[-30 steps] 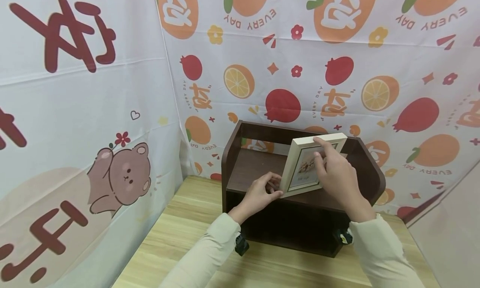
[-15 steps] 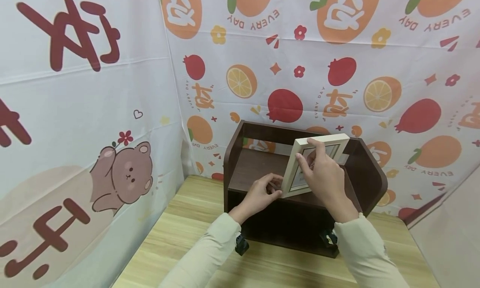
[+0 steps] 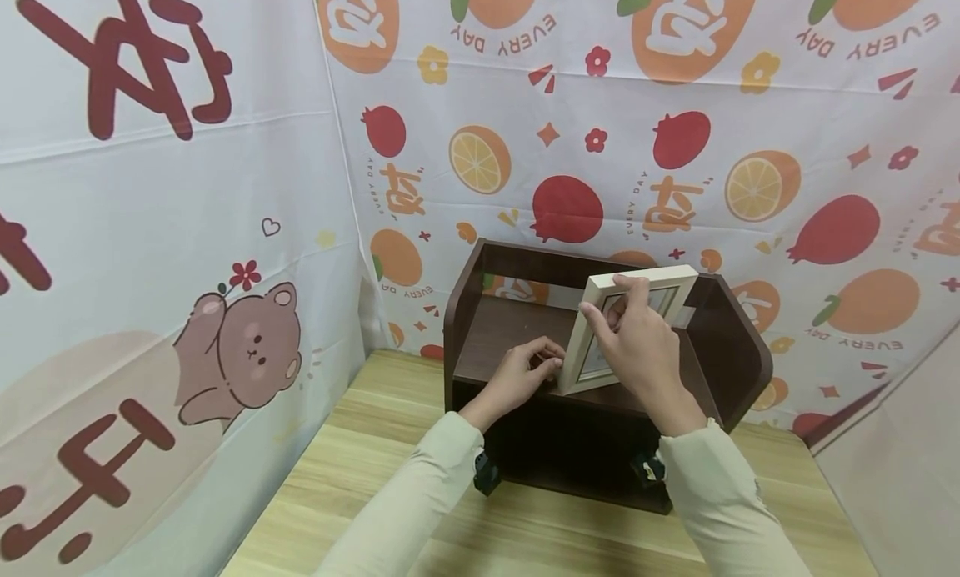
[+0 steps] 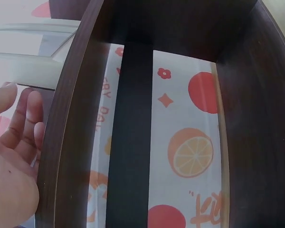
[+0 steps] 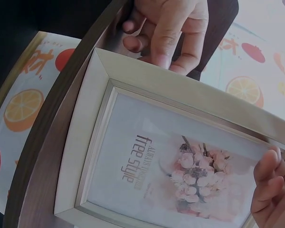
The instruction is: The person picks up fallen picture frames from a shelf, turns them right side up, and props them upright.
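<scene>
A cream photo frame [image 3: 576,353] stands slightly tilted at the front edge of the upper shelf of a dark brown desk shelf [image 3: 498,335]. Its printed insert [image 5: 147,156] with pale flowers faces the right wrist view. My right hand [image 3: 643,343] lies over the frame's front, with its index finger by the top edge and its thumb towards the left edge. My left hand [image 3: 521,373] is at the frame's lower left side, fingers loosely bent. In the right wrist view its fingertips are at the frame's border; whether they press on it cannot be told.
The shelf unit stands on a light wooden table [image 3: 352,469], against a white cloth [image 3: 450,85] printed with fruit. On the left hangs another cloth with a bear [image 3: 258,348]. The lower compartment [image 3: 555,448] is dark inside.
My right hand has slid left across the frame's front, its thumb now by the left edge. My left hand has shifted only slightly. The frame has stayed about where it was.
</scene>
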`<action>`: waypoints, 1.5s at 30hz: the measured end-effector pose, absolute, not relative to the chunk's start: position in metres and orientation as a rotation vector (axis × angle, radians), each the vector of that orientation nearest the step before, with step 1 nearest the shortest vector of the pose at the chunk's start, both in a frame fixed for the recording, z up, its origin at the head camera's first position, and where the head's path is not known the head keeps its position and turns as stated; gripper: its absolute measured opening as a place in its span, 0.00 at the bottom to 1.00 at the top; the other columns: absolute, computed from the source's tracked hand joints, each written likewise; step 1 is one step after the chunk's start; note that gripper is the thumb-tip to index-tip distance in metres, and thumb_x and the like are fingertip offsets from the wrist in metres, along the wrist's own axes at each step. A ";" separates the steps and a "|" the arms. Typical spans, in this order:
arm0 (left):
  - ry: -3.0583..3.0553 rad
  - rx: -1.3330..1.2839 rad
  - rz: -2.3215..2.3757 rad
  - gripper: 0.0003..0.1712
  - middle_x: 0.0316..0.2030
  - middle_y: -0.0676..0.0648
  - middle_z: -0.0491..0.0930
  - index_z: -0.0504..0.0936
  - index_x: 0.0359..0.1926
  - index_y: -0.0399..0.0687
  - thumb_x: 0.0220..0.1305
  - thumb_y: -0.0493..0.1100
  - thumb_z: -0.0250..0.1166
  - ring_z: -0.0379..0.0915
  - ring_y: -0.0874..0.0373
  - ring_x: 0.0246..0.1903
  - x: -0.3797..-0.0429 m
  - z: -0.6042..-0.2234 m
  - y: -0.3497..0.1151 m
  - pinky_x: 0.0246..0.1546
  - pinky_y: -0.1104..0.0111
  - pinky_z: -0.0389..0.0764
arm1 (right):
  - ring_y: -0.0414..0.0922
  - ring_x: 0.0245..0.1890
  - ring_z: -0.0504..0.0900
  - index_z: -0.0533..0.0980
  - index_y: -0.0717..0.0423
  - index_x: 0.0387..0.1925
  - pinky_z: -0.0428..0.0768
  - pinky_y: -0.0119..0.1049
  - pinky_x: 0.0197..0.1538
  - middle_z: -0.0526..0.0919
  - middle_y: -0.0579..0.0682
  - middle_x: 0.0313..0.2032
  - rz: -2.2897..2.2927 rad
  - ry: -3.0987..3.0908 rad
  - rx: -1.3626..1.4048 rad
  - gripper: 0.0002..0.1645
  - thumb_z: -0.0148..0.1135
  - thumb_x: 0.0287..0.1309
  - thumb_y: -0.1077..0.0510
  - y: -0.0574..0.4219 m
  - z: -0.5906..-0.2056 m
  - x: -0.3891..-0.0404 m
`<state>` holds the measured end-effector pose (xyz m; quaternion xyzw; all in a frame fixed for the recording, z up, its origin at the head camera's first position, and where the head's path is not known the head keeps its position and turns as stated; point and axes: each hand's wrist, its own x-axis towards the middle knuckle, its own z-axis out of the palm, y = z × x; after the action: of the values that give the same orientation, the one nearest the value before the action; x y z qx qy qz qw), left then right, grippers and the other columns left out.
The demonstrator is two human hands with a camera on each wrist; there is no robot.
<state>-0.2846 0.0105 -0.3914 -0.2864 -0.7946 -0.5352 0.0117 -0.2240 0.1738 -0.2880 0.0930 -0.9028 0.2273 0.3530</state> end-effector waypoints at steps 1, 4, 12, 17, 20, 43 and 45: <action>-2.477 -0.898 -1.672 0.08 0.38 0.46 0.82 0.80 0.44 0.48 0.70 0.42 0.57 0.76 0.61 0.32 -0.286 -0.391 0.011 0.33 0.72 0.78 | 0.44 0.15 0.68 0.63 0.61 0.59 0.63 0.35 0.19 0.76 0.52 0.24 0.591 -2.337 0.234 0.36 0.64 0.60 0.44 0.174 -0.288 -0.224; -2.462 -0.905 -1.687 0.07 0.38 0.45 0.82 0.81 0.43 0.47 0.70 0.41 0.58 0.76 0.60 0.32 -0.288 -0.391 0.012 0.34 0.72 0.78 | 0.44 0.14 0.67 0.63 0.62 0.59 0.62 0.35 0.19 0.75 0.51 0.23 0.608 -2.341 0.216 0.39 0.66 0.57 0.42 0.173 -0.288 -0.226; -2.446 -0.893 -1.724 0.09 0.40 0.46 0.82 0.81 0.47 0.48 0.68 0.41 0.59 0.76 0.62 0.33 -0.291 -0.393 0.012 0.36 0.71 0.77 | 0.44 0.15 0.65 0.62 0.62 0.59 0.61 0.35 0.19 0.74 0.51 0.23 0.627 -2.331 0.177 0.43 0.69 0.53 0.42 0.170 -0.292 -0.226; -2.442 -0.915 -1.712 0.12 0.43 0.46 0.83 0.81 0.51 0.50 0.70 0.41 0.58 0.77 0.60 0.35 -0.293 -0.392 0.013 0.37 0.71 0.78 | 0.45 0.15 0.65 0.63 0.62 0.58 0.61 0.35 0.19 0.73 0.52 0.22 0.624 -2.305 0.170 0.42 0.70 0.52 0.42 0.168 -0.292 -0.228; -2.435 -0.924 -1.689 0.13 0.44 0.46 0.83 0.81 0.53 0.50 0.70 0.40 0.57 0.79 0.59 0.36 -0.294 -0.391 0.013 0.39 0.70 0.78 | 0.45 0.14 0.65 0.63 0.61 0.58 0.60 0.35 0.18 0.72 0.52 0.20 0.600 -2.298 0.141 0.43 0.70 0.51 0.40 0.167 -0.292 -0.229; -2.388 -0.926 -1.529 0.11 0.40 0.48 0.85 0.84 0.48 0.47 0.65 0.36 0.63 0.80 0.59 0.36 -0.294 -0.394 0.016 0.38 0.73 0.79 | 0.48 0.09 0.67 0.66 0.59 0.54 0.56 0.35 0.14 0.69 0.53 0.12 0.484 -2.258 -0.021 0.34 0.64 0.58 0.40 0.155 -0.289 -0.237; -2.379 -0.931 -1.517 0.11 0.39 0.48 0.85 0.84 0.47 0.47 0.65 0.36 0.63 0.80 0.59 0.36 -0.294 -0.394 0.016 0.37 0.73 0.79 | 0.48 0.09 0.67 0.66 0.60 0.53 0.57 0.35 0.14 0.69 0.53 0.12 0.476 -2.266 -0.012 0.34 0.64 0.58 0.40 0.155 -0.287 -0.236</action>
<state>-0.2940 0.0160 -0.3940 -0.3122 -0.7978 -0.5088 0.0851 -0.2363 0.1554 -0.2872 -0.0048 -0.8963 0.1882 0.4014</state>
